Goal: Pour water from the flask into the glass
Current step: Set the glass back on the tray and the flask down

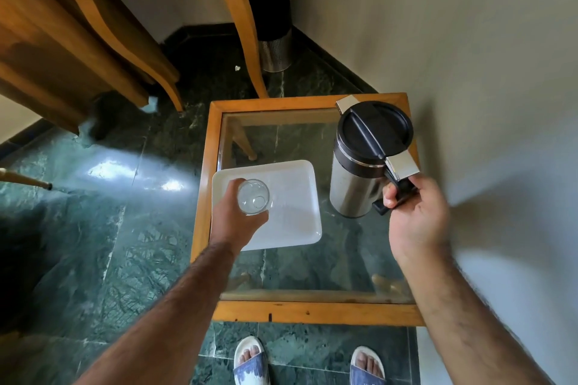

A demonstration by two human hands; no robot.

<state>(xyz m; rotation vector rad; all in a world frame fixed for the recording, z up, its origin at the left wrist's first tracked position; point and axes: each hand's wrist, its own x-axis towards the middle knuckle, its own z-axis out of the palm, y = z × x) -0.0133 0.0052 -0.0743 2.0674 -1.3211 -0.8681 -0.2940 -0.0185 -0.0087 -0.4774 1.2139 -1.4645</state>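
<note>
Green marble floor shows through a glass-topped side table [300, 311] with a wooden frame, set against a pale wall; on it, toward nine o'clock, lies a white tray [294, 222], and toward three o'clock stands the flask [366, 162], upright, steel-bodied with a black lid, apparently closed; the left hand [237, 222] wraps the glass [253, 197] over the tray, fingers curled round its side, mouth up, seemingly empty; whether it rests on the tray or is lifted I cannot tell; the right hand [416, 216] is closed round the flask's black handle [394, 194] at the flask's five o'clock; a steel flask probably weighs a good deal when full, so the handle is the sound grip; the glass is slick and breakable, best held low and firmly while the spout comes over its rim.
</note>
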